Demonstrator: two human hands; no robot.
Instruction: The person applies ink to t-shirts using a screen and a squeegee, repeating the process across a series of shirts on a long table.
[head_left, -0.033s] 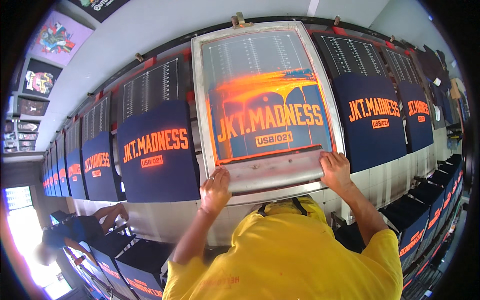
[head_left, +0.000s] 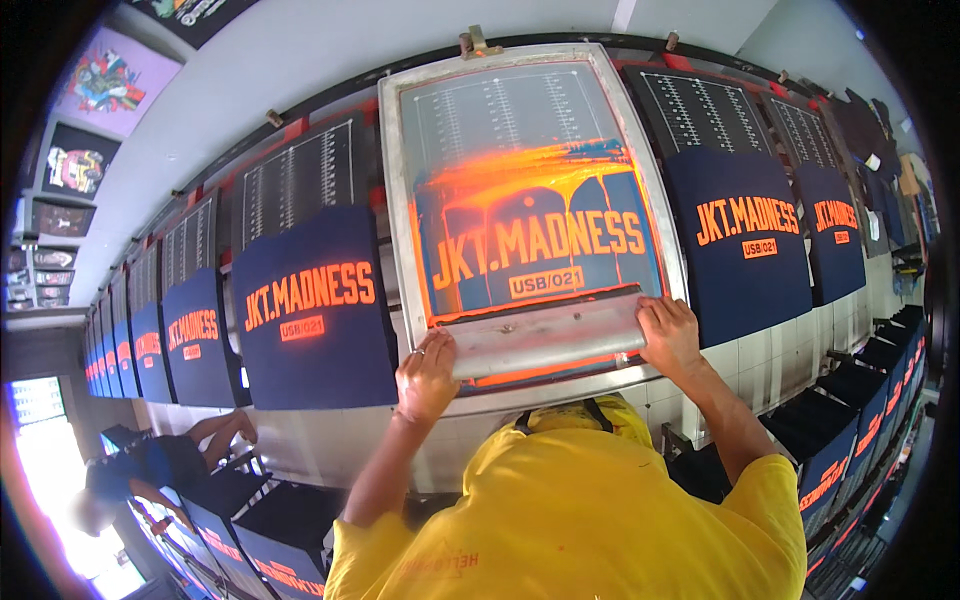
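1. The silvery squeegee (head_left: 545,341) is lying crosswise over the near part of the screen frame (head_left: 645,197), between the two grips, its right end sitting closer to the frame's far edge than its left.
2. The left grip (head_left: 426,378) is clamping onto the squeegee's left end, just by the frame's near left corner; a ring is showing on one finger.
3. The right grip (head_left: 668,335) is clamping onto the opposite end, beside the near right corner, with fingers curling over the bar.
4. Compared with the earlier frame, the squeegee is resting slightly nearer the far edge, and both grips are shifting along with it, keeping the same hold.
5. A bright orange strip (head_left: 540,372) is now showing between the squeegee and the frame's near edge, where much less orange was showing before.
6. Farther up, a thick band of orange ink (head_left: 500,172) is crossing the mesh from left edge to right edge, as before, with streaks running over the lettering.
7. Navy shirts are lying on dark boards on either side, one beside the frame's left edge (head_left: 310,355), another beside its right edge (head_left: 745,290), both bearing orange prints.
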